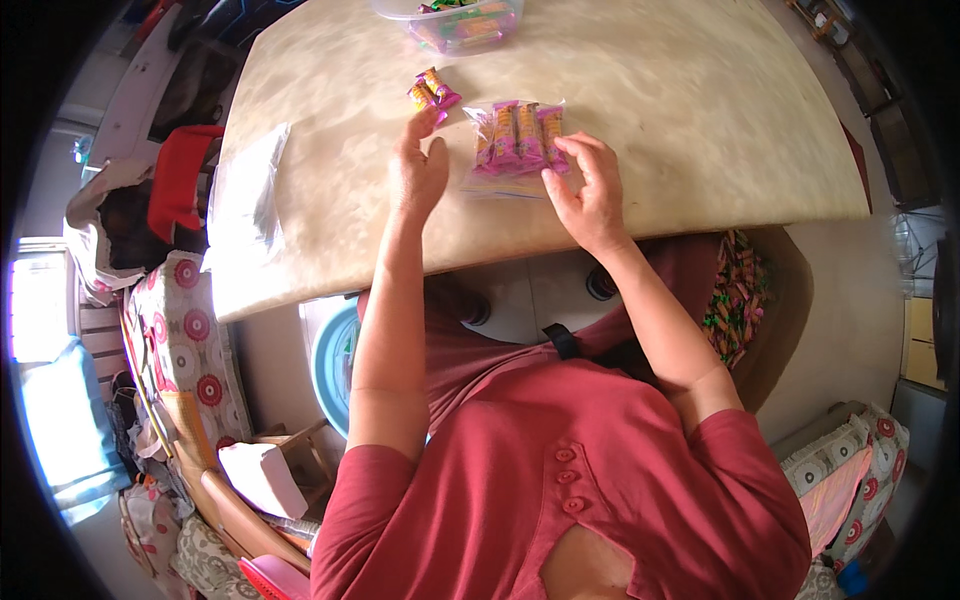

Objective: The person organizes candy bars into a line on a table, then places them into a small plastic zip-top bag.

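A clear zip bag (480, 184) lies flat on the table before me, with several pink-and-orange wrapped sweets (517, 139) side by side in it. My right hand (592, 187) is at the bag's right edge, thumb and fingers apart, the fingertips on or just above the rightmost sweet. To the left of the bag, my left hand (418, 172) has its thumb spread from the fingers. Its fingertips reach the near end of a small group of loose wrapped sweets (435, 88); whether they touch is unclear. Nothing shows in either palm.
A clear plastic tub (465, 37) of wrapped sweets stands at the table's far side. Clear plastic bags (247, 195) lie at the table's left edge. Below the table are a blue basin (330, 367) on the left and a large container (787, 300) of sweets (739, 300) on the right.
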Demonstrator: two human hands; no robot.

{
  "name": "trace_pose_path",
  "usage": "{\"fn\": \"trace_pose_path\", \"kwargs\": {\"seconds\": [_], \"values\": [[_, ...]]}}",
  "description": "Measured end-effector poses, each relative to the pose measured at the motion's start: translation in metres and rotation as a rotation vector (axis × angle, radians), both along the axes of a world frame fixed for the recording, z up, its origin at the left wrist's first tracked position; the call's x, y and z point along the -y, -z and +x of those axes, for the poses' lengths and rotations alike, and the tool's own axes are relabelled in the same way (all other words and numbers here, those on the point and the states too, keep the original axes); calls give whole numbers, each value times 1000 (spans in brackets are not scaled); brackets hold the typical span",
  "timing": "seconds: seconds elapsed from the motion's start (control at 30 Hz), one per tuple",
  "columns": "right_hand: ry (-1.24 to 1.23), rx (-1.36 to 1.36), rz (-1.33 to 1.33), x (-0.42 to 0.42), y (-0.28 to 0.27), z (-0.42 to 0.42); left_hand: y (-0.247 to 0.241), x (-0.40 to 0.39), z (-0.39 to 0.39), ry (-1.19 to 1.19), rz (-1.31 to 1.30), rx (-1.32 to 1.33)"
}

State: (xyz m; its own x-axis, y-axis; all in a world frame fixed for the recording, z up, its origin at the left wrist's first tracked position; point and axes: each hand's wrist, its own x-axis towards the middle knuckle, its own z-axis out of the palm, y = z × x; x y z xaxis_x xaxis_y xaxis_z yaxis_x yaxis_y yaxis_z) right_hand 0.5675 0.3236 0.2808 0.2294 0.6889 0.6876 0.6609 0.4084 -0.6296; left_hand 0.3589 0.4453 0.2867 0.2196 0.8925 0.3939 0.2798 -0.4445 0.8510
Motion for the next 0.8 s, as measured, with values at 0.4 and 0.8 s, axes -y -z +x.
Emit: {"fn": "trace_pose_path", "kwargs": {"seconds": [0.4, 0.8], "values": [[-8, 206, -190, 25, -11, 9, -14, -40, -9, -205, 105, -821], [40, 166, -78, 23, -8, 2, -20, 5, -47, -61, 256, -859]]}}
